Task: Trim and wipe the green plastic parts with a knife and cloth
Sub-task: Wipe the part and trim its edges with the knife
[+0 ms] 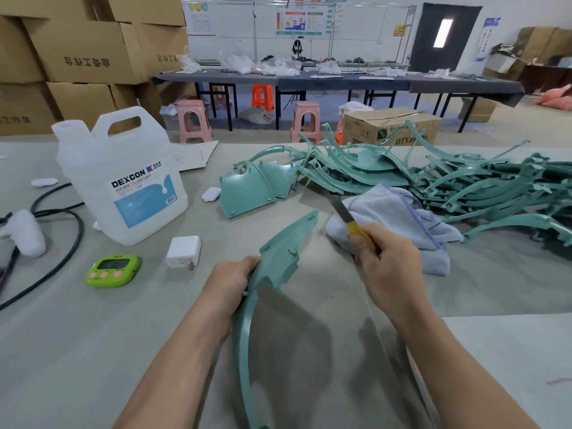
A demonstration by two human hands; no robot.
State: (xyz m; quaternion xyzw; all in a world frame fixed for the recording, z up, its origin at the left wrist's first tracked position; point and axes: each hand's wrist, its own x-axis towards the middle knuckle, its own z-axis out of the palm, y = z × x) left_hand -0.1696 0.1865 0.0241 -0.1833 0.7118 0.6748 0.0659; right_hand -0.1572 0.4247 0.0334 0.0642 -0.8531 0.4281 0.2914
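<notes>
At six o'clock the curved green part (280, 252) is gripped by the left hand (230, 283), edge turned toward the right hand (387, 264) clasping the knife (346, 213), seemingly for trimming, with the cloth (396, 218) handy at three o'clock.

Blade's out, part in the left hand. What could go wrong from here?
1. The knife blade is bare and the left hand grips the part ungloved: a slip toward it could cut fingers.
2. The part is long, thin and held at one spot only, so it may flex under the blade and get gouged.
3. The right hand holds the knife close by the cloth; the tip could snag it.
</notes>
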